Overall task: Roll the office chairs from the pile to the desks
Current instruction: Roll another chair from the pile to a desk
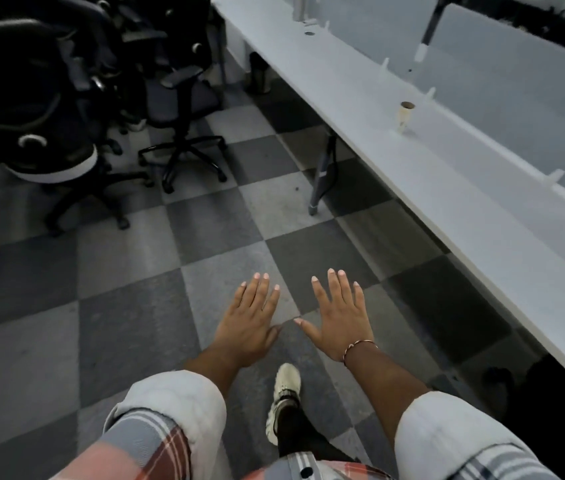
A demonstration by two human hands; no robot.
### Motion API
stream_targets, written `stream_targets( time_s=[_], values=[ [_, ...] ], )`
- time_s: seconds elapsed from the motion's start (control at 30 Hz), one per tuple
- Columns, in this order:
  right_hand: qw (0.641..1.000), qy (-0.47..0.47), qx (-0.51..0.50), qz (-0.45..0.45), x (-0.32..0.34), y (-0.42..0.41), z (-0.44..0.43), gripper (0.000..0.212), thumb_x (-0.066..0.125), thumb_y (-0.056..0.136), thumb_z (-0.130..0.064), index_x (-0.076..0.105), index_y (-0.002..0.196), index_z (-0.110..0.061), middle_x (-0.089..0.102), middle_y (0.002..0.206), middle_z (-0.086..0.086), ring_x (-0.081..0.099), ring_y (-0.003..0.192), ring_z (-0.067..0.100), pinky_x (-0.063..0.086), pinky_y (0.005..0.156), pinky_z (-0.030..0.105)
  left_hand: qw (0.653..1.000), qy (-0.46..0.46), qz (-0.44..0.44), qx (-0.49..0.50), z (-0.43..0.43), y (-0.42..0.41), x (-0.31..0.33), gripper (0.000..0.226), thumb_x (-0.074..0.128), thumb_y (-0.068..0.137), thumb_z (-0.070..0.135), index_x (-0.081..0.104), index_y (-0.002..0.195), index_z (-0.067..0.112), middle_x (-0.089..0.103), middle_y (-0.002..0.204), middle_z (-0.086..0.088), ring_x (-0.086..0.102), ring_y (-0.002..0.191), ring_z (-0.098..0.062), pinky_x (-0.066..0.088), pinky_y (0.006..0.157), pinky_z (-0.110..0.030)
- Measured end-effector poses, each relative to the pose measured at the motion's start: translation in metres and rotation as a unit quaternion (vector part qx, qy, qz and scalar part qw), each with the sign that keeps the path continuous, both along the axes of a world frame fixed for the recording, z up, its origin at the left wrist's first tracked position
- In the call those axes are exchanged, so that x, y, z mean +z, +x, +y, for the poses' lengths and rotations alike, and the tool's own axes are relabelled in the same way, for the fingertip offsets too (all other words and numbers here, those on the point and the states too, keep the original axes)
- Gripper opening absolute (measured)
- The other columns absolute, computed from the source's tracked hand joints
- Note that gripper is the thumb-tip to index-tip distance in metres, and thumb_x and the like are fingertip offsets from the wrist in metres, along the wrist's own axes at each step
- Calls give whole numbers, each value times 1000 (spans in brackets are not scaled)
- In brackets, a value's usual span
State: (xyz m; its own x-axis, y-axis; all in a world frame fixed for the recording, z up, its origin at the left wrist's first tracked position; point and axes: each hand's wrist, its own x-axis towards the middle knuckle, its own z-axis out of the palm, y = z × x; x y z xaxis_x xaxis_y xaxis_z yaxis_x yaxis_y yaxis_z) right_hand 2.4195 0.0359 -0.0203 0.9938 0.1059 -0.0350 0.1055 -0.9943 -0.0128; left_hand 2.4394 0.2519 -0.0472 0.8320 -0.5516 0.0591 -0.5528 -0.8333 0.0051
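Both hands empty: left hand (249, 320) and right hand (339, 317) are spread flat, fingers wide, over the checkered carpet floor (128, 278). Chair pile (49, 91) sits upper left, well apart from the hands. It's dark; armrests are probably tangled. Grip the nearest chair (187, 95) by its backrest, free it, then roll its star-base castors to the smooth white bench (412, 168).

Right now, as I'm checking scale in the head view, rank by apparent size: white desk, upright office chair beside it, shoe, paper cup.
1. white desk
2. office chair
3. shoe, though nearness to the camera enlarges it
4. paper cup, clearly smallest
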Motion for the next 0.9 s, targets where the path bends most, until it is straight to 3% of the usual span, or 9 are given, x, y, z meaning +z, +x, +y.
stream_targets(
  time_s=[0.17,0.37,0.73,0.9],
  values=[
    [998,1,58,11,-11,91,19,88,30,85,-77,40,149,-19,33,155,19,22,146,37,17,116,56,998,9,3,57,19,73,-3,74,40,95,54,40,151,5,34,157,-25,28,148,-39,17,118,-50],
    [987,1,155,29,-11,189,48,90,20,87,-78,20,157,-21,12,163,18,4,151,36,6,120,57,990,-3,-13,137,37,150,7,74,34,97,54,37,153,5,32,158,-24,25,150,-38,15,118,-49],
    [971,-7,234,42,-17,328,142,89,23,87,-77,32,153,-19,25,159,19,17,149,37,21,117,59,973,-1,14,228,130,243,-8,74,32,98,55,37,153,6,30,159,-23,23,150,-37,16,117,-50],
    [968,-7,248,36,-19,396,221,89,23,88,-77,22,157,-22,16,163,18,6,151,35,11,120,56,971,-16,4,240,199,308,-8,74,31,99,56,36,154,6,29,160,-23,22,151,-37,15,118,-49]
  ],
)
